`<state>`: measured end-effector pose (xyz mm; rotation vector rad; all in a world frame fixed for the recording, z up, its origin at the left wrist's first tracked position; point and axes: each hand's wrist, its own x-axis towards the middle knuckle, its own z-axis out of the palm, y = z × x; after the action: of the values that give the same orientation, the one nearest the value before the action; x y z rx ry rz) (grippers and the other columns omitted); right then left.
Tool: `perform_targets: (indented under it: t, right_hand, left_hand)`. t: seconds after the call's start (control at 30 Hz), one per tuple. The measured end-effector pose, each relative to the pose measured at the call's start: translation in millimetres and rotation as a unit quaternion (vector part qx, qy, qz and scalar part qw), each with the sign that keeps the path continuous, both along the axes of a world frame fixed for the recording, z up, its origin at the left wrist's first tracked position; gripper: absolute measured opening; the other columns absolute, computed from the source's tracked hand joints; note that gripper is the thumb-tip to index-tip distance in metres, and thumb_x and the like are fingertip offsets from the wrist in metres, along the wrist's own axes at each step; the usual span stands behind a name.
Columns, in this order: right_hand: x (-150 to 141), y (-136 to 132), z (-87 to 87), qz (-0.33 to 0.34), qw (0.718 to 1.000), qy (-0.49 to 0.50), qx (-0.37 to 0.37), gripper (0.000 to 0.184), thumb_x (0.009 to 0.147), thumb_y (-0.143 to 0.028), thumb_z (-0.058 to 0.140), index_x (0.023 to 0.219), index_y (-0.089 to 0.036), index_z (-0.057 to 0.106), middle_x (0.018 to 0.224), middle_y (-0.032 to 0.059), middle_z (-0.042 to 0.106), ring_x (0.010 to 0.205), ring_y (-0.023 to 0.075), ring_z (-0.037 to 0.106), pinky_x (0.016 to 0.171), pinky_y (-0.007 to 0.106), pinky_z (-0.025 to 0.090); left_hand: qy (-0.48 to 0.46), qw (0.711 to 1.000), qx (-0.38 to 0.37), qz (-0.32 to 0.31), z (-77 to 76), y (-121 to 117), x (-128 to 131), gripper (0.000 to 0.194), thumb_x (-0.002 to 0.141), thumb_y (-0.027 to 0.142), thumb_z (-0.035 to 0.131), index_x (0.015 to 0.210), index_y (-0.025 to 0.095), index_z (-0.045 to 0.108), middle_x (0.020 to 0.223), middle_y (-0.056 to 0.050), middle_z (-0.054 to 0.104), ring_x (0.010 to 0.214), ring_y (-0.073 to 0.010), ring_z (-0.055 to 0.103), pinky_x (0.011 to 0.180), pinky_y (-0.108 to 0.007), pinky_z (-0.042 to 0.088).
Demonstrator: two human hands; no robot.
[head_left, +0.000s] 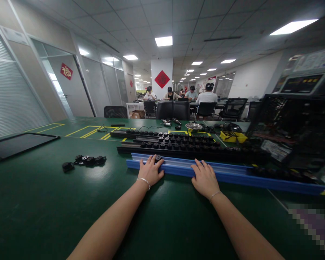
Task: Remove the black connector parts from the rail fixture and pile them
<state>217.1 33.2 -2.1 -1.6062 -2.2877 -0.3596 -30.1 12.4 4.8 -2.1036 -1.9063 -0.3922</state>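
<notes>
A long blue rail (178, 169) with a channel along its top lies across the green table in front of me. Near its left end, my left hand (149, 172) reaches over the rail, fingers closed about a small black module (158, 157) seated in the channel. Farther right, my right hand (205, 178) rests on the rail with its fingers stretched over the upper edge and no part visible in them. More black modules (281, 173) sit toward the rail's right end. Behind it are black rails (130, 149) carrying rows of black modules.
Loose black modules (89, 160) lie on the left, near a dark flat panel (21, 142). Farther back stand a metal bowl (193, 126) and a yellow bin (234, 137) with cables. Dark equipment (295, 119) rises at right. Several people sit at tables beyond.
</notes>
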Motion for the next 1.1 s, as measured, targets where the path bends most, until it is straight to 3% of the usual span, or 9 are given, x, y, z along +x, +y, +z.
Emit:
perform_targets:
  t: [0.53,0.83,1.1]
  right_hand:
    - [0.7,2.3,-3.1,0.002,1.0,0.006,0.002,0.047,0.075,-0.018,0.047,0.121,-0.019,0.056,0.143,0.0083,0.04,0.132,0.0294,0.03,0.107,0.045,0.02]
    - [0.6,1.5,-2.5,0.003,1.0,0.004,0.005,0.046,0.075,-0.019,0.047,0.12,-0.019,0.057,0.143,0.0085,0.041,0.132,0.0293,0.03,0.107,0.045,0.021]
    - [0.2,-0.3,-0.4,-0.001,1.0,0.004,-0.006,0.046,0.077,-0.02,0.045,0.121,-0.019,0.056,0.144,0.0081,0.039,0.132,0.0292,0.029,0.108,0.044,0.02]
  left_hand:
    - [0.017,0.999,-0.011,0.027,4.1,-3.7,-32.3,0.052,0.08,0.048,0.047,0.132,0.038,0.043,0.143,-0.008,0.042,0.133,-0.0313,0.031,0.103,-0.066,0.014]
    - [0.024,0.998,-0.032,0.042,5.7,-4.5,-47.8,0.053,0.081,0.048,0.044,0.133,0.038,0.041,0.146,-0.007,0.038,0.134,-0.0328,0.029,0.101,-0.068,0.017]
    - [0.034,0.998,-0.024,0.048,5.1,-5.2,-67.1,0.053,0.081,0.048,0.044,0.133,0.036,0.042,0.145,-0.008,0.039,0.134,-0.0312,0.03,0.1,-0.062,0.025]
